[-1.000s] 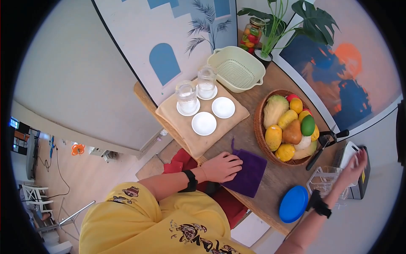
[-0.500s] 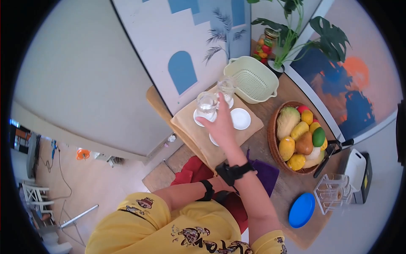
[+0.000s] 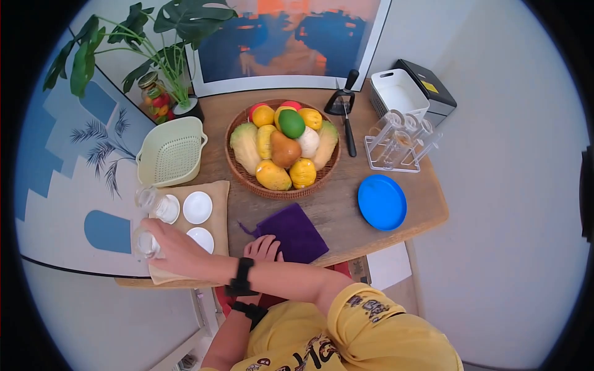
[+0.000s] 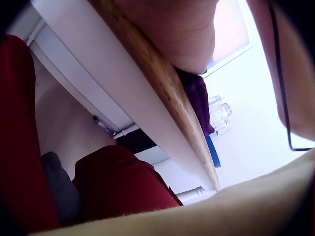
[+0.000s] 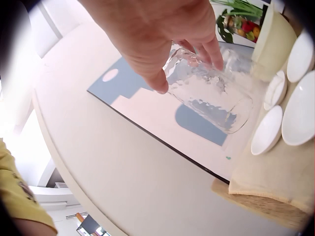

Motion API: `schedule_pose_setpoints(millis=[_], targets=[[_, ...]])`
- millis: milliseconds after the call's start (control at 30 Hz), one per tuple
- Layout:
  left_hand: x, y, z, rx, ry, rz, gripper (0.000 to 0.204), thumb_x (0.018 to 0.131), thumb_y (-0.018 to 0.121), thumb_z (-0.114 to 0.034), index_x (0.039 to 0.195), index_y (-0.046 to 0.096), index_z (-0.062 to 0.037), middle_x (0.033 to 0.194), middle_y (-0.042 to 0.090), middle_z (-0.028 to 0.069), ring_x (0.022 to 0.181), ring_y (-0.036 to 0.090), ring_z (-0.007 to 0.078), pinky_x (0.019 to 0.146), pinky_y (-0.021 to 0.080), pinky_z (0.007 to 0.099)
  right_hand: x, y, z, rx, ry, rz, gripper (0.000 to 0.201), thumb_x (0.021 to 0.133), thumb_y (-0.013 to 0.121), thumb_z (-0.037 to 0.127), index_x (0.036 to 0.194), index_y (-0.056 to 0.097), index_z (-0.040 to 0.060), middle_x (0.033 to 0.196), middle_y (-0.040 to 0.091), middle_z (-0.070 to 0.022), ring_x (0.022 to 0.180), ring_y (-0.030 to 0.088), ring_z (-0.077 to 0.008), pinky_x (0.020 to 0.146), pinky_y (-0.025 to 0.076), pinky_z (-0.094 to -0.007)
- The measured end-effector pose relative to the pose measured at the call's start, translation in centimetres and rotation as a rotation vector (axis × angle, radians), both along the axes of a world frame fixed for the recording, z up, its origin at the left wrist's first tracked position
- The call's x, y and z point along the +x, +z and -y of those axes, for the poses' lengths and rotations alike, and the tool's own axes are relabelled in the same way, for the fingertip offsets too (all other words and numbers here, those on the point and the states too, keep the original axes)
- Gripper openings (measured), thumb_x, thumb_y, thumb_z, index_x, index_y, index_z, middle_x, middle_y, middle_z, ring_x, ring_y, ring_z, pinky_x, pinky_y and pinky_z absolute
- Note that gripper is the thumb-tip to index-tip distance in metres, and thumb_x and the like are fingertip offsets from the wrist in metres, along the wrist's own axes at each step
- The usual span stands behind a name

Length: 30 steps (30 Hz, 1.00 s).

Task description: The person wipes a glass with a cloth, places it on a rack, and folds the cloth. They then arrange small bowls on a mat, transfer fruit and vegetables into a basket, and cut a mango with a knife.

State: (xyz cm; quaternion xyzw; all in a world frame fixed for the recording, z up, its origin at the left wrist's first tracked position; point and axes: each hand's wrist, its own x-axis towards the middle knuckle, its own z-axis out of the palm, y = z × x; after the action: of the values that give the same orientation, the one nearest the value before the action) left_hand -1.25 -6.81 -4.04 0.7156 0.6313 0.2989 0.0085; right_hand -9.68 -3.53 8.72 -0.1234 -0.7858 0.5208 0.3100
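My right hand grips a clear glass at the left of the cloth in the head view. Seen from the right wrist, the thumb and fingers of this hand wrap the upper part of the glass, its base near a small white dish. A second glass stands beside it on another white dish. Fingers of my left hand rest relaxed at the near left edge of the purple pouch; the right forearm hides part of that hand.
Two more white dishes lie on the beige cloth. Behind are a pale green basket and a plant. A wicker fruit basket stands mid-table, with a blue plate and a rack of glasses to its right.
My right hand has crossed from the rack side to the left and taken hold of a glass. The head view has turned toward the right. The left hand stays by the pouch.
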Motion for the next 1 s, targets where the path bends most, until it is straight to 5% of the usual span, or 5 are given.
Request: schedule_pose_setpoints(millis=[167, 333, 400, 567, 1000], targets=[[-0.2, -2.2, 0.2, -0.018, -0.01, -0.086, 0.033, 0.089, 0.06, -0.027, 0.115, 0.065, -0.0065, 0.129, 0.06, 0.0089, 0.124, 0.054, 0.0272, 0.103, 0.041, 0.0444, 12.6, 5.1, -4.0, -0.025, -0.16, -0.048, 0.076, 0.076, 0.084, 0.024, 0.138, 0.045, 0.0033, 0.137, 0.053, -0.0196, 0.125, 0.055, -0.0308, 0.103, 0.046, -0.0391], [0.1, 2.0, 0.1, -0.012, -0.022, 0.027, 0.03, 0.084, 0.066, -0.018, 0.111, 0.064, -0.0051, 0.123, 0.06, 0.0099, 0.119, 0.055, 0.0287, 0.099, 0.041, 0.0464, 28.1, 8.4, -12.0, 0.395, -0.855, -0.027, 0.077, 0.075, 0.085, 0.024, 0.14, 0.047, 0.006, 0.135, 0.053, -0.0151, 0.123, 0.055, -0.028, 0.103, 0.047, -0.0404], [0.1, 1.8, 0.1, -0.017, -0.013, 0.023, 0.03, 0.084, 0.067, -0.017, 0.111, 0.064, -0.005, 0.123, 0.06, 0.0098, 0.119, 0.054, 0.0288, 0.099, 0.041, 0.0464, 34.0, 10.1, -14.8, 0.312, -1.087, -0.071, 0.076, 0.077, 0.084, 0.02, 0.141, 0.046, 0.0047, 0.136, 0.052, -0.0147, 0.123, 0.055, -0.0256, 0.099, 0.049, -0.037], [0.1, 1.8, 0.2, -0.017, -0.015, 0.037, 0.029, 0.084, 0.066, -0.017, 0.11, 0.064, -0.0047, 0.123, 0.06, 0.0101, 0.119, 0.054, 0.0296, 0.099, 0.041, 0.047, 46.1, 12.0, -21.8, 0.476, -1.347, -0.183, 0.068, 0.085, 0.08, 0.024, 0.137, 0.046, -0.0022, 0.129, 0.055, -0.016, 0.114, 0.059, -0.0237, 0.094, 0.051, -0.0353], [0.3, 2.0, 0.2, -0.006, 0.0, -0.005, 0.029, 0.083, 0.067, -0.017, 0.109, 0.064, -0.0051, 0.121, 0.061, 0.0093, 0.117, 0.055, 0.0289, 0.098, 0.041, 0.0464, 51.2, 7.0, -30.7, 0.343, -1.485, 0.222, 0.077, 0.08, 0.082, 0.037, 0.135, 0.048, -0.0041, 0.116, 0.065, -0.0231, 0.103, 0.066, -0.0286, 0.089, 0.052, -0.0374]])
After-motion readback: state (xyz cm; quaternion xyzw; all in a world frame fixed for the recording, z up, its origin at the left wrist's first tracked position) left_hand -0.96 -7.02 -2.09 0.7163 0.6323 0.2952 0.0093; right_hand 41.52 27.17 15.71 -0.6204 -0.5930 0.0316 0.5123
